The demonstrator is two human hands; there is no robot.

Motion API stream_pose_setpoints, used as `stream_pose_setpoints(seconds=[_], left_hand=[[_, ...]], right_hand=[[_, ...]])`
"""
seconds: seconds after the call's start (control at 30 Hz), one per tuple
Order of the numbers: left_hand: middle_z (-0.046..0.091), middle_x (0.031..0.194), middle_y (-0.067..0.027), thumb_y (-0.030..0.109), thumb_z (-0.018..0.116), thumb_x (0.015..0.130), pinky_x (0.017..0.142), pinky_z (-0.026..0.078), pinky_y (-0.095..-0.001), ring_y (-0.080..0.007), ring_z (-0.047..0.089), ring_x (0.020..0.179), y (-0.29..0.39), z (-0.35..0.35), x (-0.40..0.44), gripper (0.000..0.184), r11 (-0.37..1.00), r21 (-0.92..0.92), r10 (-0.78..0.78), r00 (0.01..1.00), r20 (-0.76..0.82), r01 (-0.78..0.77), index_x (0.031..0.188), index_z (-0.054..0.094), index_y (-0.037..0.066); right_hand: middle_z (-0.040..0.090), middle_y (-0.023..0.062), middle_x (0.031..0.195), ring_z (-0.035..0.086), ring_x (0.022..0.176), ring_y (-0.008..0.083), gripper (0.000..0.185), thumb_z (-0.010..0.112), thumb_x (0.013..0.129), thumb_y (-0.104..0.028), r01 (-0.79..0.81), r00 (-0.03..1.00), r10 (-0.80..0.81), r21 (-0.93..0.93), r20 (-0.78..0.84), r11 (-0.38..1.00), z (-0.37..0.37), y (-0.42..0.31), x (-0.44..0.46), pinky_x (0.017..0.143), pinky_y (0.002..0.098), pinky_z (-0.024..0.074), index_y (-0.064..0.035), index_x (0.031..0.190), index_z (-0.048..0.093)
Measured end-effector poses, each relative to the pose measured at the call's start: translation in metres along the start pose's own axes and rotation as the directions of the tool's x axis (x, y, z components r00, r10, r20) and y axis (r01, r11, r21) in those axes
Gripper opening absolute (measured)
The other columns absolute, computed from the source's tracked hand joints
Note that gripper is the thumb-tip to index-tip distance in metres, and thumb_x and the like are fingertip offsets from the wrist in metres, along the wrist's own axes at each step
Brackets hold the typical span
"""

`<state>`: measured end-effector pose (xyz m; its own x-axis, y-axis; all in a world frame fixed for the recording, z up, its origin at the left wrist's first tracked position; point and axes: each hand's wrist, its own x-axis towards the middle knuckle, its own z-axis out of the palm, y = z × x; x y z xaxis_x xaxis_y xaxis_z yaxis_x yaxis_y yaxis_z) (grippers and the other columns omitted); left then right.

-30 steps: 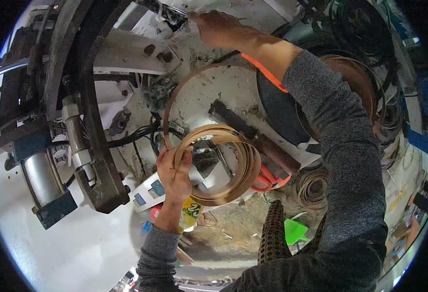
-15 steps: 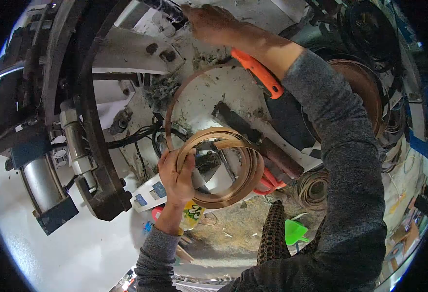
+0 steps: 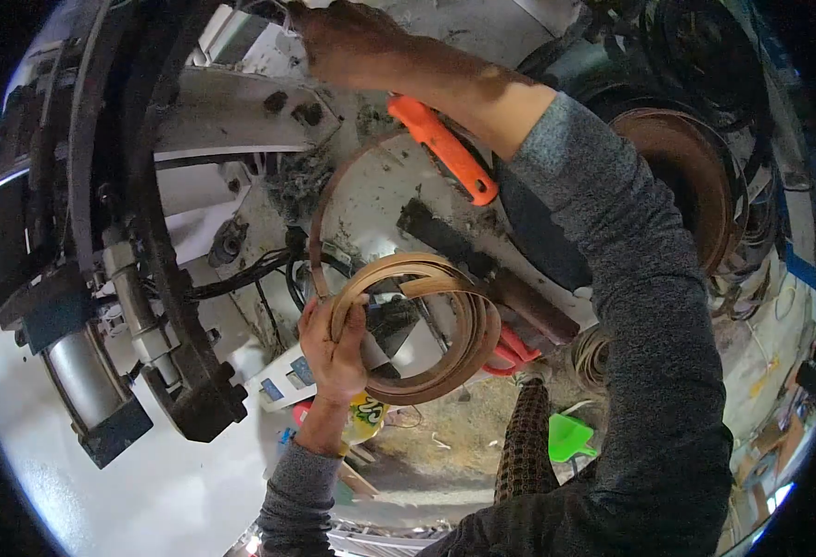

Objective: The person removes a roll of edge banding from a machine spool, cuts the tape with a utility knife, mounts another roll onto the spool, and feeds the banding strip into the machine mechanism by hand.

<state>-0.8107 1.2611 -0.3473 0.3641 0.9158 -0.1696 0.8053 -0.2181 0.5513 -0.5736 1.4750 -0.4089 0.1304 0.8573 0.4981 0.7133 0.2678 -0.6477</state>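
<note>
My left hand (image 3: 334,355) is closed around the left side of a coil of thin brown strip (image 3: 484,345), thumb inside the ring. From the hand, a single length of the strip (image 3: 316,241) curves up and away to the right. My right hand (image 3: 352,45) reaches to the top edge of the view by the machine, fingers curled in; what they hold is hidden. Below that forearm shows an orange tool handle (image 3: 445,153), its upper end at the wrist; I cannot tell whether the hand holds it.
A dark machine arm (image 3: 180,343) with a metal cylinder (image 3: 88,371) stands on the left. A rusty bar (image 3: 538,306) lies beyond the coil, near red-handled scissors (image 3: 516,348). A large brown roll (image 3: 672,176) is at right, a green dustpan (image 3: 570,438) below.
My right hand has moved left toward the machine, and the orange handle has shifted left with the forearm. My left hand keeps its hold on the coil, almost in place.
</note>
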Motion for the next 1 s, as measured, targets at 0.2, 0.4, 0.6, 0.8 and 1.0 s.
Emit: stream_pose_setpoints(seconds=[0.2,0.4,0.6,0.8,1.0], left_hand=[[0.061,0.084,-0.0050,0.018,0.051,0.086,0.093,0.030,-0.0387,-0.0241,0.056,0.078,-0.005,0.001,-0.003,0.018,0.984,0.127,0.124,0.992,-0.005,-0.123,0.091,0.064,0.007],[0.060,0.075,-0.0045,0.018,0.052,0.083,0.093,0.029,-0.0373,-0.0232,0.056,0.076,-0.005,0.000,-0.001,0.018,1.000,0.027,-0.005,1.000,0.004,0.005,0.090,0.064,0.007],[0.059,0.071,-0.0030,0.017,0.052,0.082,0.094,0.028,-0.0352,-0.0211,0.055,0.071,-0.001,0.002,-0.002,0.017,1.000,-0.004,0.015,1.000,-0.022,-0.015,0.089,0.064,0.007],[0.060,0.074,-0.0023,0.020,0.053,0.083,0.093,0.027,-0.0339,-0.0176,0.056,0.073,0.006,0.001,0.001,0.018,0.997,-0.038,-0.066,0.998,-0.019,0.065,0.089,0.064,0.007],[0.060,0.072,-0.0015,0.020,0.052,0.084,0.094,0.026,-0.0340,-0.0178,0.055,0.072,-0.008,0.004,-0.001,0.017,0.997,0.040,0.065,0.997,-0.052,-0.063,0.088,0.063,0.008]], right_hand=[[0.063,0.0191,0.094,0.062,0.091,0.0342,0.031,0.053,0.075,-0.017,-0.103,0.979,0.107,-0.029,0.175,0.994,-0.013,-0.007,0.003,0.079,0.0470,0.0488,0.0010,0.099,0.059],[0.063,0.0191,0.095,0.061,0.094,0.0332,0.030,0.055,0.075,-0.016,-0.197,0.951,0.189,0.009,0.246,0.980,-0.011,-0.006,-0.019,0.081,0.0450,0.0490,0.0004,0.099,0.060],[0.058,0.0220,0.107,0.058,0.099,0.0357,0.038,0.056,0.076,-0.016,-0.103,0.994,0.105,0.127,-0.009,0.987,-0.016,-0.032,0.003,0.083,0.0462,0.0476,0.0048,0.107,0.054],[0.062,0.0233,0.088,0.063,0.085,0.0374,0.036,0.053,0.074,-0.011,-0.139,0.985,0.137,0.009,0.106,0.990,-0.005,-0.005,-0.003,0.075,0.0472,0.0506,0.0012,0.107,0.049],[0.061,0.0215,0.096,0.059,0.096,0.0347,0.043,0.054,0.077,-0.015,-0.091,0.975,0.087,0.010,0.203,0.996,-0.021,-0.017,0.000,0.076,0.0444,0.0508,0.0069,0.113,0.049]])
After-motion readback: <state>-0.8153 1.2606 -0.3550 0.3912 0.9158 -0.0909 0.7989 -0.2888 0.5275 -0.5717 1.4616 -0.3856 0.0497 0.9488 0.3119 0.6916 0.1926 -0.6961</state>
